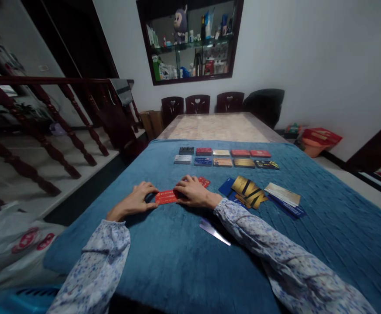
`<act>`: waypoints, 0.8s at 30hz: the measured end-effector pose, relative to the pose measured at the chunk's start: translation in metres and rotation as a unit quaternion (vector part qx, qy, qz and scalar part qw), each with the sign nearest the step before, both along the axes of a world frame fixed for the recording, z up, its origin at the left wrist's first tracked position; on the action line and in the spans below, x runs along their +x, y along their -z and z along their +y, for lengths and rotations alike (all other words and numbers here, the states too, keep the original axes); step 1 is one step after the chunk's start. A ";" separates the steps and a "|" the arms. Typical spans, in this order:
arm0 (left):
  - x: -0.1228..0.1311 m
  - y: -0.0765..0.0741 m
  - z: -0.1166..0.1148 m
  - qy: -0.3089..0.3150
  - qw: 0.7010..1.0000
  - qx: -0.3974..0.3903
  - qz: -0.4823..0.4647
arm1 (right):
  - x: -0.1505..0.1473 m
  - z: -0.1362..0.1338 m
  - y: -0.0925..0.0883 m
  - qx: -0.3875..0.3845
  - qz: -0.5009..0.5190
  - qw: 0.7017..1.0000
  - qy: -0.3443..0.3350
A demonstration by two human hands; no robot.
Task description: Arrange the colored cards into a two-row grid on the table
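Left hand [138, 198] pinches the left end of the red card [166, 197]; right hand [193, 192] covers its right end, grip unclear. Card lies flat on the cloth [177, 261]. Looks light, stiff and slick, so best taken by the edges.
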State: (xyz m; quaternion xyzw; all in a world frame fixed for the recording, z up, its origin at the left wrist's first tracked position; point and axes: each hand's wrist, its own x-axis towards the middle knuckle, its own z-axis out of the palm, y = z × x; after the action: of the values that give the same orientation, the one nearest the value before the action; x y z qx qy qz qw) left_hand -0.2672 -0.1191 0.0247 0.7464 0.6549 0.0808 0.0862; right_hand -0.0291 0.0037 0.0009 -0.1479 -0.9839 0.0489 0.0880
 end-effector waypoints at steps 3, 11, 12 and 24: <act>0.001 -0.001 -0.002 0.001 1.000 0.000 -0.006 | 0.000 0.000 0.000 0.009 0.001 1.000 -0.010; -0.003 -0.005 -0.002 0.015 0.999 0.012 -0.035 | -0.003 -0.003 0.000 0.006 0.004 1.000 -0.007; -0.003 -0.006 -0.002 0.015 0.999 0.012 -0.039 | -0.004 -0.003 0.000 0.003 0.002 1.000 -0.011; 0.002 -0.007 -0.003 0.037 0.998 0.038 -0.046 | -0.003 -0.011 -0.020 0.019 -0.035 0.999 0.026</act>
State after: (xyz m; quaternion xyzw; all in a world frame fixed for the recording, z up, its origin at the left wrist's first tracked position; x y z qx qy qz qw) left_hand -0.2655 -0.1221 0.0316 0.7684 0.6185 0.1366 0.0913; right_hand -0.0320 -0.0077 0.0204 -0.1731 -0.9830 0.0223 0.0573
